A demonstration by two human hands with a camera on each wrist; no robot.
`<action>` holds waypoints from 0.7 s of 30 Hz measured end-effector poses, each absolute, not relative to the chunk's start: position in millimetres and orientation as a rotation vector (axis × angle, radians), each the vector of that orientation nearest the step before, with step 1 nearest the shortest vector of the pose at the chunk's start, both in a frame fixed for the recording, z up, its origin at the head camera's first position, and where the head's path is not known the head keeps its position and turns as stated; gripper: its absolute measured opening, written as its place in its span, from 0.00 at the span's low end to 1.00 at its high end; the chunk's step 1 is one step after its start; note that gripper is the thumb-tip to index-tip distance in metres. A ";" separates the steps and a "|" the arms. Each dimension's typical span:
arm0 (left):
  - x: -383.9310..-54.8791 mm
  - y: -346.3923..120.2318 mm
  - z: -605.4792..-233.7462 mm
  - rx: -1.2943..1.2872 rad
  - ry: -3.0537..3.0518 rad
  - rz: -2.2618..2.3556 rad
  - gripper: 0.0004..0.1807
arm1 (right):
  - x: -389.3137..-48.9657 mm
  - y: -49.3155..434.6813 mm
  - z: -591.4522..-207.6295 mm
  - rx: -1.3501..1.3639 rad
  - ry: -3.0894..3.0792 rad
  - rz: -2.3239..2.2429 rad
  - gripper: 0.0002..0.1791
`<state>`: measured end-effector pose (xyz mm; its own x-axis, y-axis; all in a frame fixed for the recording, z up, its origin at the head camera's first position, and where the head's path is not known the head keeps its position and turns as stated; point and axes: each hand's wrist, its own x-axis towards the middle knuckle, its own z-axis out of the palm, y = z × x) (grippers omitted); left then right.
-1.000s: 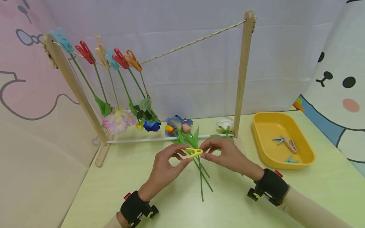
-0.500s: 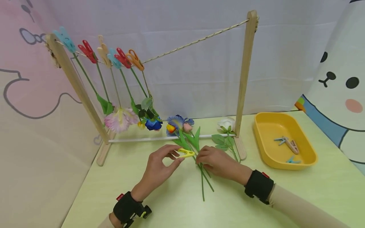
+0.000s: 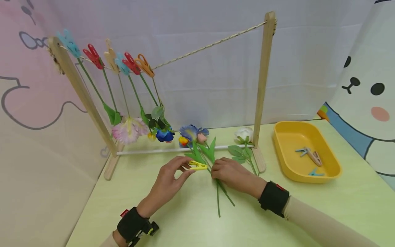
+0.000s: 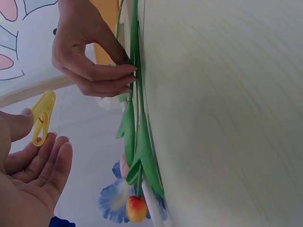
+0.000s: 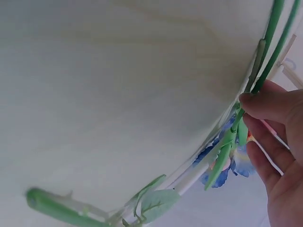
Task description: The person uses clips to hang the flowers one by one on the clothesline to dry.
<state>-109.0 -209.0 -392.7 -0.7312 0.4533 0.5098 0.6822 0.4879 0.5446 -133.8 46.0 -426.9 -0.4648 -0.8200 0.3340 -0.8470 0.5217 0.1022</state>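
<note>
My left hand [image 3: 168,178] pinches a yellow clothespin [image 3: 198,165] between thumb and fingers, just above the table. In the left wrist view the clothespin [image 4: 43,118] points away from the thumb. My right hand [image 3: 232,174] is at the green stems [image 3: 226,197] of the artificial flowers lying on the table. In the right wrist view its thumb and forefinger pinch a stem [image 5: 259,85]; how many stems are held is unclear. Beyond the hands are the flower heads: a blue iris [image 3: 189,132], an orange-yellow tulip [image 3: 183,141] and a pink tulip [image 3: 202,138].
A wooden rack [image 3: 263,82] carries a slanting rope [image 3: 210,45]. Several flowers hang head down from coloured clothespins on its left half. A white rose [image 3: 243,133] lies by the right post. Three clothespins lie in a yellow tray [image 3: 279,151] at the right.
The right hand has left the yellow clothespin and moved down to the stems, now pinching there. The left hand has shifted left with the clothespin. One stem end has moved slightly right.
</note>
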 end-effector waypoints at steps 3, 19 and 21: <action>-109.7 -212.2 -390.1 -0.977 -2.429 -1.067 0.18 | -133.7 46.7 -424.3 1.403 -2.389 0.130 0.09; -114.4 -235.0 -359.1 -0.998 -2.347 -0.926 0.19 | -145.5 49.9 -384.2 1.255 -2.245 0.745 0.12; -116.0 -238.2 -354.3 -1.009 -2.334 -0.896 0.18 | -148.9 51.4 -376.3 1.219 -2.205 0.827 0.12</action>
<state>-116.0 -238.2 -354.3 -0.6358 0.4734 0.6096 0.7597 0.5234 0.3859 -148.9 51.4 -376.3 -0.4850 -0.5728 0.6608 -0.8661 0.4195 -0.2719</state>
